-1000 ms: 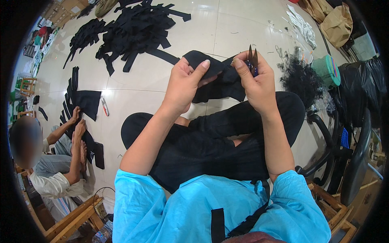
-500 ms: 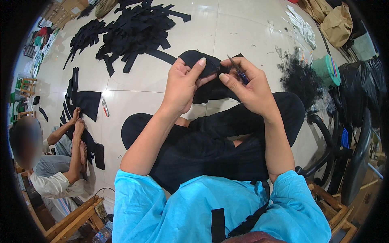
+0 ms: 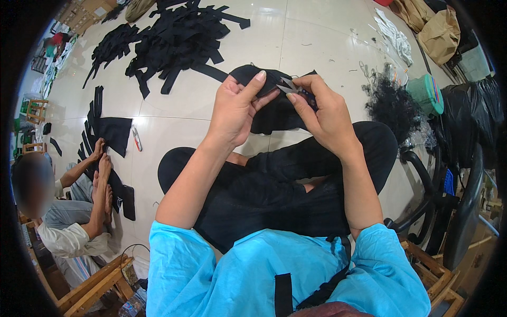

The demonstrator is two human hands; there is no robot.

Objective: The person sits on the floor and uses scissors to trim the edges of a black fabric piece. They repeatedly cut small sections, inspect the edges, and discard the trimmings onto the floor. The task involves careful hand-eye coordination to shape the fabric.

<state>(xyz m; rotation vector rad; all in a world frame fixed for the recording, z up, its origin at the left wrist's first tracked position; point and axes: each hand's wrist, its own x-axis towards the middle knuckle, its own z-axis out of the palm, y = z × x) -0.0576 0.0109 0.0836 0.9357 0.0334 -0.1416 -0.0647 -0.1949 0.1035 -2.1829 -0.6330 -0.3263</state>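
My left hand (image 3: 235,111) pinches the edge of a black cloth piece (image 3: 279,117) between thumb and fingers. The cloth hangs above my crossed legs. In my right hand (image 3: 328,115) is a pair of thread snips (image 3: 286,86), with its two pale blades spread and pointing left at the cloth edge, close to my left fingertips. My right fingers are closed around the snips' dark handle, which they mostly hide.
Ahead lies a big heap of black cloth strips (image 3: 182,39). At left a seated co-worker (image 3: 79,222) handles black pieces near red-handled snips (image 3: 137,139). To the right are a tangle of black threads (image 3: 393,100), a green tub (image 3: 424,94) and a black chair frame (image 3: 422,174).
The snips have turned from pointing up and away to pointing left, and their blades now show spread at the cloth edge. My left hand keeps its grip on the cloth.
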